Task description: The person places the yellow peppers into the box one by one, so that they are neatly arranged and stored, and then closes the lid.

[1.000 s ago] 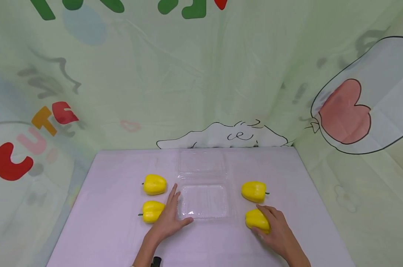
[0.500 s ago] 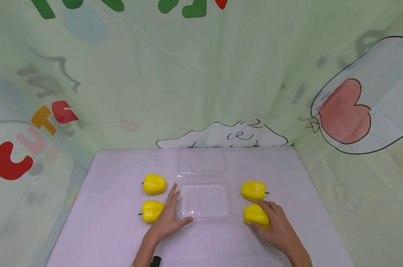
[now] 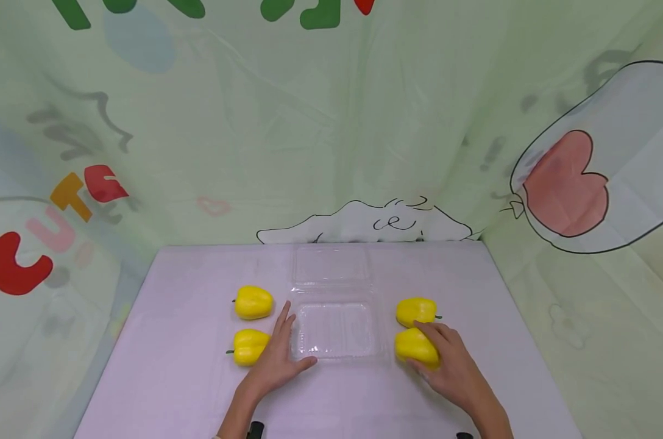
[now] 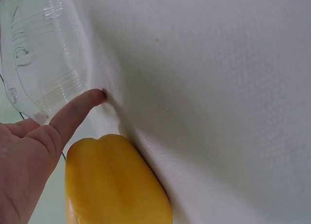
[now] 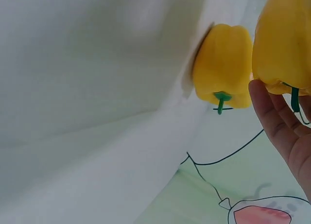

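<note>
Since half a second ago, the right hand (image 3: 453,367) has shifted the near yellow pepper (image 3: 415,346) slightly leftward and away from the wearer, fingers clamped round it. It sits right of the clear box (image 3: 337,329), just beside a second pepper (image 3: 415,311). Fingers of the left hand (image 3: 279,360) spread apart by the box's left edge. Good handling likely means an even grip, clear of that neighbour, the box held steady.

Black wrist gear (image 3: 256,430) accompanies the bare hands (image 3: 276,361) (image 3: 452,370).
</note>
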`<state>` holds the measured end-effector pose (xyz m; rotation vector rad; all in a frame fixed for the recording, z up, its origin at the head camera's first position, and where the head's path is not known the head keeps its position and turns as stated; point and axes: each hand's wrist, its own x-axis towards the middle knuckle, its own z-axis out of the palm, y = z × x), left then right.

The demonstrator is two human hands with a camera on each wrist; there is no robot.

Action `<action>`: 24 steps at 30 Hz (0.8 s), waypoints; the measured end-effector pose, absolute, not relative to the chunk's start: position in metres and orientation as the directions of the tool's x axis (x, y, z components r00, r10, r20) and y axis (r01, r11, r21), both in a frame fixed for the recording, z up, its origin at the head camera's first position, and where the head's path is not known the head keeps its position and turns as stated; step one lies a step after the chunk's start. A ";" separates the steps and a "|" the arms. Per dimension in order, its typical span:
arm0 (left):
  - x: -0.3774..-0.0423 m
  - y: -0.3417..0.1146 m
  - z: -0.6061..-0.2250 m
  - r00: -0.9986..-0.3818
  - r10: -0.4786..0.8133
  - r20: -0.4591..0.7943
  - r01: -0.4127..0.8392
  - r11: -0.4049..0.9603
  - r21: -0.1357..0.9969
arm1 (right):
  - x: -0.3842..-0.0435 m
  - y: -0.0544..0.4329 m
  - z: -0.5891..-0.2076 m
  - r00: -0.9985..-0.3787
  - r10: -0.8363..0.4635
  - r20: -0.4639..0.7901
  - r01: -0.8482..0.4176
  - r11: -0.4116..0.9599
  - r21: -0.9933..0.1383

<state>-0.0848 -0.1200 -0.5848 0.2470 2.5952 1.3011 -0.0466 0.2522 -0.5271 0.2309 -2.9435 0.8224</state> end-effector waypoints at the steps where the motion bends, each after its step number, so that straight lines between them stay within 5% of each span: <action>1: -0.085 -0.120 -0.585 -0.960 0.250 -0.126 0.048 0.592 0.805 | -0.047 0.251 -0.526 -0.986 -0.125 0.113 -0.166 0.842 -0.514; 24: -0.083 -0.117 -0.581 -0.958 0.249 -0.139 0.037 0.593 0.805 | -0.059 0.219 -0.518 -0.984 -0.164 0.071 -0.176 0.827 -0.533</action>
